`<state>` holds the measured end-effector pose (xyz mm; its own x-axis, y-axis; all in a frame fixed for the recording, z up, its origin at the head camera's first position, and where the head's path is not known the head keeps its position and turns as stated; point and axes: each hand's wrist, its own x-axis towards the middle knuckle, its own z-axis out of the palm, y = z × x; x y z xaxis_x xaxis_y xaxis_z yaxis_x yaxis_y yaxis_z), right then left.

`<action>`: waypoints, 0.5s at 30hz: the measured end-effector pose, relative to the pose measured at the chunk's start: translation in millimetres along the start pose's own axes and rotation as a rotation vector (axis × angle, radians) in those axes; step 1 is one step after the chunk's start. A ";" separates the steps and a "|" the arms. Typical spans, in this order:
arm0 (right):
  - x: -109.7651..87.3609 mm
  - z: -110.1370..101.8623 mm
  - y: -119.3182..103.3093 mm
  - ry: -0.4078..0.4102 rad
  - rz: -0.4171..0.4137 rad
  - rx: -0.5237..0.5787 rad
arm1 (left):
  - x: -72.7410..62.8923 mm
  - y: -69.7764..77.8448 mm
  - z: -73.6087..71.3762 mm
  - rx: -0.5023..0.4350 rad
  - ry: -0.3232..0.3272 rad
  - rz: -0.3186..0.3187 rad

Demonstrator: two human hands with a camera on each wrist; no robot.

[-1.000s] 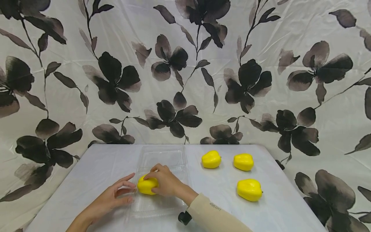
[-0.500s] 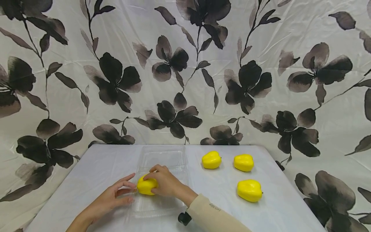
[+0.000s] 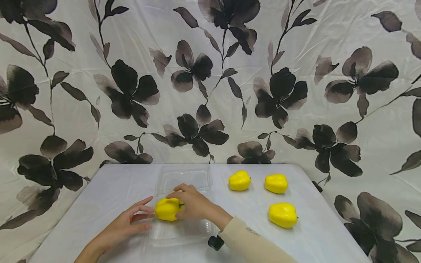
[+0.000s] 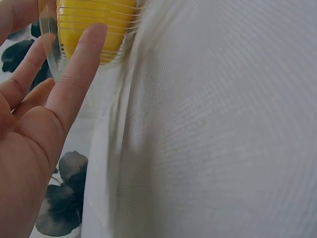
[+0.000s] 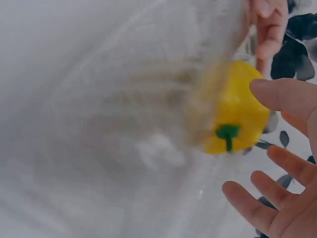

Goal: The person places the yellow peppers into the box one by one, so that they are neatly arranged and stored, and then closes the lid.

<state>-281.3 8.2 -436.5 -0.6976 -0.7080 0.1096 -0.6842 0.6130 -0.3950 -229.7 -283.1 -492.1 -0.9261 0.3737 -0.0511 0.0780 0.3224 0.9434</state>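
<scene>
One yellow pepper right between our fingers, lying in the clear container, long axis left to right, stem toward our right hand, the nearer one! Those fingers arch wide around that end; whether they touch, we can't tell. Our left hand has fingers loosely spread at the container's wall. Beyond our right fingers, three more peppers.

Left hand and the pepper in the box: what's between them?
The clear, ribbed box wall. The left wrist view shows it between the left hand and the pepper.
</scene>
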 end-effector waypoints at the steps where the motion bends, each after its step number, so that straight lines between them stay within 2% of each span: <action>1: -1.9 -4.0 1.4 -0.007 -0.004 0.003 | 0.2 -0.1 0.0 0.004 -0.001 -0.004; 10: -23.2 -50.8 17.2 -0.019 -0.030 -0.005 | 1.1 -1.2 0.4 0.013 0.007 -0.006; 15: -36.4 -71.5 33.0 0.012 -0.015 0.003 | 1.0 -1.0 0.8 0.014 0.009 -0.008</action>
<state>-293.7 79.2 -388.3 -0.6897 -0.7129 0.1267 -0.6941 0.6012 -0.3960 -230.4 -282.3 -493.4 -0.9300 0.3633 -0.0560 0.0755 0.3379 0.9381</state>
